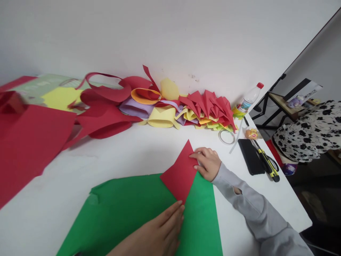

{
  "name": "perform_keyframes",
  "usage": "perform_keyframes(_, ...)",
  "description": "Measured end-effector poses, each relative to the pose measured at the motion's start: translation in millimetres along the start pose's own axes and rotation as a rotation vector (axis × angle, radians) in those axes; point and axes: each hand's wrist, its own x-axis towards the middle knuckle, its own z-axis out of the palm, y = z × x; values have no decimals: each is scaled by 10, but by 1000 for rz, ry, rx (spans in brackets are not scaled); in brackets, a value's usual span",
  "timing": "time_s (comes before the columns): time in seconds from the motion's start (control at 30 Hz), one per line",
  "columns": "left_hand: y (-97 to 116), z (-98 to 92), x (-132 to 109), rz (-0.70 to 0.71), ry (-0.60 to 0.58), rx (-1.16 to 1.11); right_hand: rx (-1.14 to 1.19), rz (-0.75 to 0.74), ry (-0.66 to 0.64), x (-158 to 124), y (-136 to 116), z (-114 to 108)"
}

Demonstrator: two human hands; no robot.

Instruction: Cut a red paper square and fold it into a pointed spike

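Observation:
A small folded piece of red paper (pixel 179 170) lies partly on a green sheet (pixel 128 202) and partly on the white table. At its right edge my right hand (pixel 207 164), in a grey sleeve, pinches the paper between thumb and fingers. My left hand (pixel 160 229) reaches in from the bottom, its fingers together and their tips touching the paper's lower corner. The palm of my left hand faces down over the green sheet, so its underside is hidden.
Red sheets (pixel 34 142) cover the left. Along the wall lie curled paper scraps (pixel 161 115) and folded red paper (pixel 210 105). At right are a bottle (pixel 249 99), tape roll (pixel 226 137), black phone (pixel 251 156), scissors (pixel 269 165) and a person in floral cloth (pixel 311 131).

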Motion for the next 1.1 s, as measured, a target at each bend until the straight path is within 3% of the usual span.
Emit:
perform_keyframes(0.17, -184, 96, -91, -240, 277, -63, -23, -193, 149, -31, -63, -1)
perform_keyframes(0.27, -461, 105, -167, -447, 336, 86, -27, -368, 179, -56, -119, 15)
perform_keyframes(0.33, -611, 126, -216, -577, 314, 134, -5, -424, 191, -71, -151, 26)
perform_keyframes(0.4, -682, 160, -249, -622, 283, 134, -16, -459, 208, -82, -172, 34)
perform_keyframes(0.53, -643, 193, -244, -580, 275, 110, -98, -515, 247, -97, -174, 49)
perform_keyframes(0.9, -598, 143, -218, -600, 417, -96, -95, -475, 169, -112, -123, 113)
perform_keyframes(1.1, -797, 170, -212, -401, 355, -175, -59, -439, 126, -104, -82, 185)
